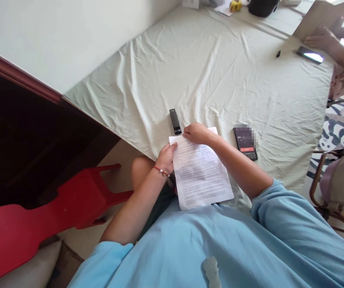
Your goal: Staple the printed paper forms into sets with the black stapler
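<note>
Printed sheets of paper [201, 176] lie partly on the cloth-covered table and partly over its near edge, close to my shirt. My left hand [166, 157] grips their left edge near the upper corner, thumb on top; a red beaded bracelet circles that wrist. My right hand [196, 133] is closed at the top edge of the paper, its fingertips pinching near the upper left corner. Just beyond the hands lies a black stapler [175, 121], touched by neither of them. To the right of my right forearm rests a phone [245, 144] with a lit screen.
Pale cloth [172, 72] covers the table in wrinkles. At the far right another person's hand [321, 40] is beside a folder [312, 20] and a second phone [309, 55]. A yellow tape measure [235, 5] lies at the back. A red chair [78, 192] stands left.
</note>
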### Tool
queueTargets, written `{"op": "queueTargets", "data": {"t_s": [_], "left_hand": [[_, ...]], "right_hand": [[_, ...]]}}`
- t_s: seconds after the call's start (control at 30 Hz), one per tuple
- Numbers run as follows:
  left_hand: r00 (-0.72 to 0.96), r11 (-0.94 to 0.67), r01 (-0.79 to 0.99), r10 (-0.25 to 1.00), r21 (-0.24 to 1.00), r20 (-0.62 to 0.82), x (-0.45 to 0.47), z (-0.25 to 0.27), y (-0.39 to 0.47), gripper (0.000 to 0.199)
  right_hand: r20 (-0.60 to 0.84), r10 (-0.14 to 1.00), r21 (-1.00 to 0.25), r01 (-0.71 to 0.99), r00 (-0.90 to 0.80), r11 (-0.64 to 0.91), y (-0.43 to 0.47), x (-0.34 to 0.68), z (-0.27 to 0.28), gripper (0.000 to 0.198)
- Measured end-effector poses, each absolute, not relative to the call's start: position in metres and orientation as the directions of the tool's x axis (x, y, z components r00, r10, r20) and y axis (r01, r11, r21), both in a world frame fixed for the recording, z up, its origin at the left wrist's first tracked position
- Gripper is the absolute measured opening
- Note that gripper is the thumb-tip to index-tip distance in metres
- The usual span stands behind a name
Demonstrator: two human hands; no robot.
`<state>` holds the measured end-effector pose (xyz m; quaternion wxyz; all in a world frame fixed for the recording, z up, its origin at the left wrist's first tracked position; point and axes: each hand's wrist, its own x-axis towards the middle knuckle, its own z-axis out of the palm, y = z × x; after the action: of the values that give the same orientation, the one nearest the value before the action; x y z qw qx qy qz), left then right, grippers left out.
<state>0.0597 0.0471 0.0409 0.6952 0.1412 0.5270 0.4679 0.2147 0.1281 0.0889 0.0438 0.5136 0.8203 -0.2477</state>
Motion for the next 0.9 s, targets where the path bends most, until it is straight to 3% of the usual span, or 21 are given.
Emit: {"op": "queueTargets", "data": {"t_s": [0.33, 0.57, 0.9], "left_hand": [[-0.132, 0.56, -0.432, 0.736, 0.707, -0.664, 0.06, 0.029, 0.033, 0.002], [-0.149, 0.589, -0.439, 0.696, 0.678, -0.702, 0.064, 0.024, 0.051, 0.01], [-0.17, 0.539, -0.398, 0.752, 0.742, -0.637, 0.075, 0.024, 0.065, 0.005]], "right_hand": [[-0.364, 0.829, -0.353, 0.886, -0.425, 0.3, 0.132, 0.217, 0.064, 0.032], [-0.348, 0.834, -0.329, 0.889, -0.428, 0.318, 0.146, 0.216, 0.059, 0.034], [-0.334, 0.838, -0.318, 0.889, -0.431, 0.33, 0.16, 0.227, 0.066, 0.037]]}}
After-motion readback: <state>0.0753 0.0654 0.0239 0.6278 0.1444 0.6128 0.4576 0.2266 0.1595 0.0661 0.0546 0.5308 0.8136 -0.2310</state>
